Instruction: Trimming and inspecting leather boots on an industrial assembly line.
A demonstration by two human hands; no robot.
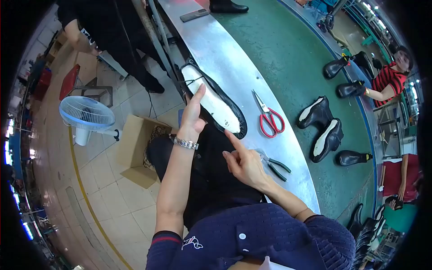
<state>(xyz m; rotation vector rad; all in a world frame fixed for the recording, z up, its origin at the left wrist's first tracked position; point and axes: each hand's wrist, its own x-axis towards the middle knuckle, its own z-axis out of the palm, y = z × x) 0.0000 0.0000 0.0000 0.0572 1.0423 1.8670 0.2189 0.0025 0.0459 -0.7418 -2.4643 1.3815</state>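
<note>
A black shoe upper (218, 104) lies sole side up at the inner edge of the metal bench (294, 157). Its white insole faces me, and a dark cord crosses the heel end. My left hand (193, 114) grips its side, thumb flat on the white insole and the other fingers hidden underneath. With the index finger stretched out, my right hand (246, 165) touches the rim near the toe; its other fingers are bent and nothing shows in them. Red-handled scissors (265, 109) rest on the bench beyond the shoe. Dark-handled pliers (279, 162) lie just past my right hand.
A dark phone (194, 15) lies farther up the bench. Beyond runs a green belt (274, 58) carrying several black shoes (330, 141). Across it, a person in stripes (389, 83) holds a boot. At left are an open cardboard box (130, 148), a fan (87, 112) and a standing person (117, 31).
</note>
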